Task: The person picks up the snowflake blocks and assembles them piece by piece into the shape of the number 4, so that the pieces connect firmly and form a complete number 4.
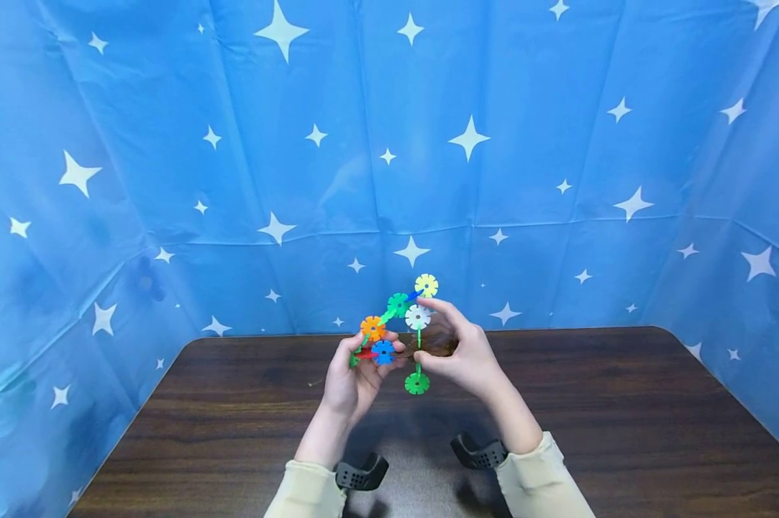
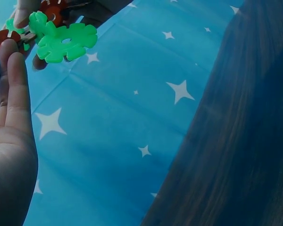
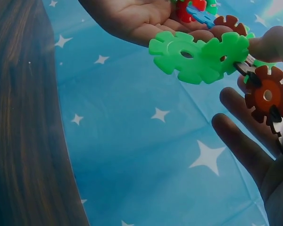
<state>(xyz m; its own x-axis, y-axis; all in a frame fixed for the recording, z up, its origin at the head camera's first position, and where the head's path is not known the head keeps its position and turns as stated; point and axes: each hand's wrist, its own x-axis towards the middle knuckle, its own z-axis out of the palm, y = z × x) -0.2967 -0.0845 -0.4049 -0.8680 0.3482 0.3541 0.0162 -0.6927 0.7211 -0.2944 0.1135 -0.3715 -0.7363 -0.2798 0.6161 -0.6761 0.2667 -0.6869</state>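
Slotted plastic flower-shaped discs, linked into a chain, span both hands above the table. My left hand point(image 1: 350, 388) holds the left part, by an orange disc point(image 1: 372, 329) and a blue disc point(image 1: 383, 352). Thumb and fingers of my right hand point(image 1: 470, 356) pinch the part with a white disc point(image 1: 418, 316). A green disc point(image 1: 417, 383) hangs below; a yellow disc point(image 1: 426, 285) tops the chain. The right wrist view shows joined bright green discs point(image 3: 179, 54) and an orange-brown disc point(image 3: 268, 94) near the right fingers. Something brown behind the right hand is unclear.
A dark wood-grain table point(image 1: 234, 424) lies beneath the hands. Behind it and at both sides hangs a blue star-patterned cloth point(image 1: 525, 180). Black wrist mounts point(image 1: 362, 473) sit at both pale sleeves point(image 1: 538, 478).
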